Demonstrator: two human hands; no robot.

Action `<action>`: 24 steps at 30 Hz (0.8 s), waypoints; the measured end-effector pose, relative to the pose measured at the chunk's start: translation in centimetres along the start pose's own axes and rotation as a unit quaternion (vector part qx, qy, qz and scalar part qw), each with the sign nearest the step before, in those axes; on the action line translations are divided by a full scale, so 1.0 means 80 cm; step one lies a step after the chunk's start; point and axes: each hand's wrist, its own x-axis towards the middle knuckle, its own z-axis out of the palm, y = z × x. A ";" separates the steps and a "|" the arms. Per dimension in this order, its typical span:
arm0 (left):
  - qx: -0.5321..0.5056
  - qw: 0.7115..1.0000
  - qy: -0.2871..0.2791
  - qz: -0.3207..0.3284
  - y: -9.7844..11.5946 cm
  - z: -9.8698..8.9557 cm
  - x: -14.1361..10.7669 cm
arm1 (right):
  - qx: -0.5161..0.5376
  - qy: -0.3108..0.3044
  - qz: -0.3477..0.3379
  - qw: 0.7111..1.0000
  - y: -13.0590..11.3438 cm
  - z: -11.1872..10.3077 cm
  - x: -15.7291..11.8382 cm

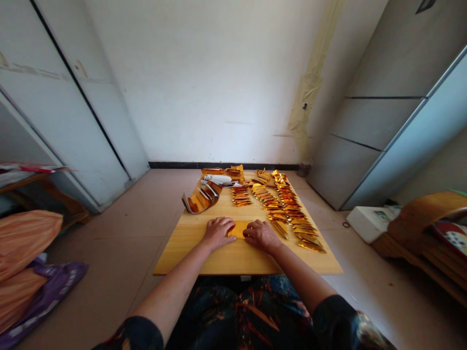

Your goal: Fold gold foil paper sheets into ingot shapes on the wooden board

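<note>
A small piece of gold foil paper (239, 230) lies on the wooden table (204, 262) between my two hands. The curled fingers of my left hand (219, 232) grip its left end. At its right end, the bent fingers of my right hand (261, 235) hold it down against the tabletop. Both hands partly cover the paper's ends. Just right of my right hand is a single folded gold piece (280, 229). Rows of folded gold foil pieces (292, 201) run along the table's right side, with a shorter stack (241, 196) near the middle.
Curved gold sheets with pale backs (200, 198) stand at the table's left, beside a white object (218, 179). A wall is behind the table. A refrigerator (368, 107), a white box (370, 223) and wooden furniture stand right; cabinets (73, 97) and orange and purple bags (29, 248) are left.
</note>
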 end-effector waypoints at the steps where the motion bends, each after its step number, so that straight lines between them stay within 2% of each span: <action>1: 0.002 1.000 0.007 0.004 0.000 0.001 0.000 | 0.006 -0.003 0.001 1.000 0.000 -0.003 0.000; 6: 0.006 0.999 0.043 0.018 -0.002 0.007 0.003 | 0.014 -0.007 0.005 1.000 -0.003 -0.011 0.003; 11: -0.006 0.998 0.066 0.010 -0.001 0.009 0.003 | 0.015 0.037 0.016 0.999 0.000 0.004 0.006; 15: -0.035 0.995 0.085 0.025 -0.002 0.010 -0.001 | 0.065 0.064 0.038 0.995 0.008 0.016 0.010; 20: -0.078 0.990 0.116 -0.011 -0.003 0.011 0.004 | 0.157 0.063 0.095 0.981 0.017 0.018 0.020; 24: -0.095 0.988 0.113 -0.042 -0.001 0.012 0.012 | 0.243 0.074 0.179 0.950 0.023 0.022 0.027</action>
